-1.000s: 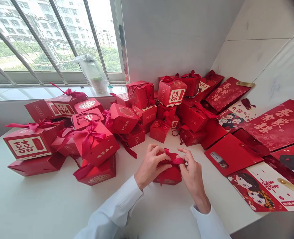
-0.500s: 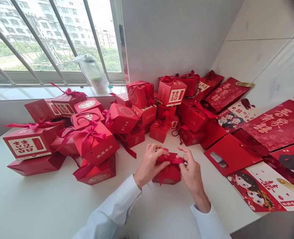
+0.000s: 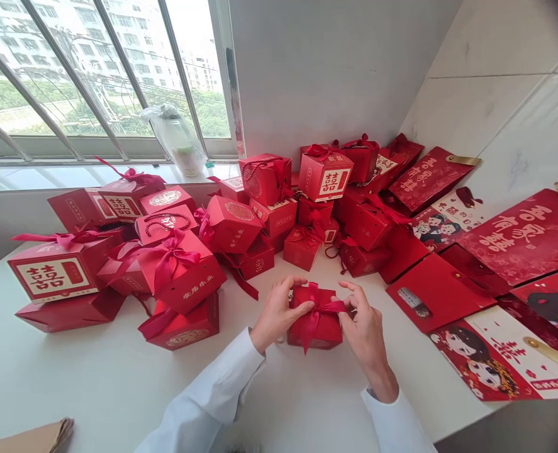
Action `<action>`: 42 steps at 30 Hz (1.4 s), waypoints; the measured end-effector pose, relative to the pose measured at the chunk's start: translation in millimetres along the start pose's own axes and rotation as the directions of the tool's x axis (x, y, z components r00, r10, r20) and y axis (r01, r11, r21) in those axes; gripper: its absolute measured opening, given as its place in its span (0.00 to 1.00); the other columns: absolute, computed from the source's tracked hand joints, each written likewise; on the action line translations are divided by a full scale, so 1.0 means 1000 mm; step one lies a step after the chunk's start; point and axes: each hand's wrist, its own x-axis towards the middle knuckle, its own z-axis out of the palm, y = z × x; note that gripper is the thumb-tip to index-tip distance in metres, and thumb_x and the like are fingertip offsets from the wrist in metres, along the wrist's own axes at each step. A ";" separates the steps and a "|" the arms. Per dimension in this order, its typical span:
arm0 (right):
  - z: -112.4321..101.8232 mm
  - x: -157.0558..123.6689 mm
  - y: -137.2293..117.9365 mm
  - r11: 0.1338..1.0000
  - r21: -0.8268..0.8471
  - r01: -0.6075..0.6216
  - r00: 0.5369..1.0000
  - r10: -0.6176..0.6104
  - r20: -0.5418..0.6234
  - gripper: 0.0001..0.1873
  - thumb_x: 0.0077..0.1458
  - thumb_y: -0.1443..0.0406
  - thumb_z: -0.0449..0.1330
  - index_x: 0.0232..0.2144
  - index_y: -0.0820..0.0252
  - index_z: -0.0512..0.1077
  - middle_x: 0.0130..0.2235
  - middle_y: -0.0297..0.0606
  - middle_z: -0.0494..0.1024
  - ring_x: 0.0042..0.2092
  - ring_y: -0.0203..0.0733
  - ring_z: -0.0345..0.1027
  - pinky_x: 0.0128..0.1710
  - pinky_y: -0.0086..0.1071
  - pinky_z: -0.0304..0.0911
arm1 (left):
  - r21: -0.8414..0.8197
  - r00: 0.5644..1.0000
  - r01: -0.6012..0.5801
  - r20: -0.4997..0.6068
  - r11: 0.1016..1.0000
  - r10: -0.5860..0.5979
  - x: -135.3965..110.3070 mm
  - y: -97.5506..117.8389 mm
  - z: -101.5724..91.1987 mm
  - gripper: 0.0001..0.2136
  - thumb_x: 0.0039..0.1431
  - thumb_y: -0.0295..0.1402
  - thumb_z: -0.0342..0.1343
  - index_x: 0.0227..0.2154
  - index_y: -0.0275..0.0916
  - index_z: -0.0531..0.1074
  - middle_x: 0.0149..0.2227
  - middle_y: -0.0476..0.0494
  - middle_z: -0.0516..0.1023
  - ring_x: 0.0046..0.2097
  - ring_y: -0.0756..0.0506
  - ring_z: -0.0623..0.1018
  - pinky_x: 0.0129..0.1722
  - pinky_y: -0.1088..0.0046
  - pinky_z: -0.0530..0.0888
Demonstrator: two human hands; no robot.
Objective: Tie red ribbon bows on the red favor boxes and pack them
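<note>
Ribbon point(image 3: 324, 307) in deep pink-red forms a bow over a small red box point(image 3: 329, 328), which sits on the white bench point(image 3: 118, 384), between my two hands. With my right hand point(image 3: 366, 330) I pinch the bow's right side between thumb and bent fingers. My left hand point(image 3: 275, 314) lays its thumb on the bow close to the knot, fingers curved by the box's left side; I cannot tell whether it grips anything. Beyond, I see stacked gift boxes point(image 3: 238, 221), many topped with bows. On the right, flat gift bags point(image 3: 441, 289) overlap toward the tiled wall point(image 3: 519, 132). A plastic-wrapped cup point(image 3: 182, 143) stands on the windowsill point(image 3: 94, 176) by the barred window point(image 3: 158, 47). Brown paper point(image 3: 28, 439) shows at my lower left corner.
</note>
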 end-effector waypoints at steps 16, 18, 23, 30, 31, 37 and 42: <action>0.001 0.004 0.006 0.982 0.176 -0.063 0.991 0.040 0.131 0.17 0.55 0.62 0.53 0.48 0.56 0.65 0.26 0.30 0.66 0.27 0.37 0.60 0.28 0.29 0.59 | -0.012 0.997 0.077 -0.008 0.997 -0.077 0.008 0.008 0.003 0.10 0.57 0.39 0.53 0.35 0.38 0.70 0.38 0.45 0.77 0.37 0.46 0.73 0.34 0.73 0.66; -0.005 0.007 0.011 0.969 0.240 -0.066 0.979 0.017 0.202 0.19 0.54 0.59 0.55 0.49 0.56 0.64 0.30 0.33 0.69 0.31 0.38 0.65 0.29 0.29 0.62 | -0.037 0.996 0.093 -0.002 0.995 -0.093 0.006 0.007 -0.003 0.14 0.59 0.43 0.50 0.39 0.38 0.69 0.41 0.44 0.75 0.39 0.45 0.73 0.34 0.73 0.66; -0.032 0.010 0.033 0.893 0.431 -0.130 0.895 -0.082 0.439 0.30 0.51 0.55 0.61 0.55 0.53 0.60 0.50 0.42 0.69 0.53 0.45 0.63 0.51 0.37 0.62 | -0.011 0.976 0.191 0.108 0.981 -0.189 0.000 0.009 -0.030 0.21 0.61 0.49 0.43 0.47 0.38 0.65 0.39 0.45 0.72 0.39 0.45 0.73 0.38 0.71 0.67; -0.033 0.004 0.049 0.824 0.459 -0.331 0.785 -0.029 0.619 0.33 0.53 0.53 0.62 0.58 0.51 0.57 0.53 0.43 0.67 0.55 0.46 0.61 0.56 0.43 0.57 | -0.104 0.928 0.287 0.279 0.952 -0.248 -0.008 -0.001 -0.036 0.21 0.55 0.54 0.48 0.33 0.38 0.67 0.31 0.49 0.68 0.36 0.47 0.69 0.37 0.73 0.67; -0.030 0.002 0.048 0.806 0.473 -0.356 0.759 -0.045 0.650 0.32 0.54 0.53 0.61 0.58 0.51 0.57 0.51 0.43 0.68 0.54 0.46 0.63 0.54 0.42 0.59 | -0.114 0.924 0.297 0.284 0.948 -0.255 -0.008 -0.003 -0.035 0.22 0.55 0.55 0.48 0.32 0.38 0.67 0.30 0.50 0.67 0.35 0.48 0.68 0.36 0.73 0.67; -0.027 0.003 0.049 0.797 0.472 -0.377 0.741 -0.047 0.670 0.20 0.53 0.53 0.61 0.45 0.56 0.69 0.43 0.41 0.74 0.46 0.45 0.67 0.49 0.40 0.62 | -0.145 0.894 0.366 0.328 0.919 -0.305 -0.003 -0.015 -0.045 0.25 0.51 0.58 0.50 0.34 0.38 0.69 0.29 0.50 0.67 0.31 0.50 0.69 0.32 0.74 0.65; -0.030 0.006 0.050 0.803 0.480 -0.354 0.747 -0.066 0.662 0.22 0.51 0.51 0.62 0.45 0.57 0.72 0.44 0.43 0.75 0.47 0.47 0.68 0.51 0.42 0.62 | -0.158 0.897 0.367 0.323 0.917 -0.303 -0.003 -0.011 -0.072 0.27 0.47 0.56 0.56 0.39 0.35 0.69 0.24 0.53 0.65 0.25 0.52 0.66 0.28 0.74 0.62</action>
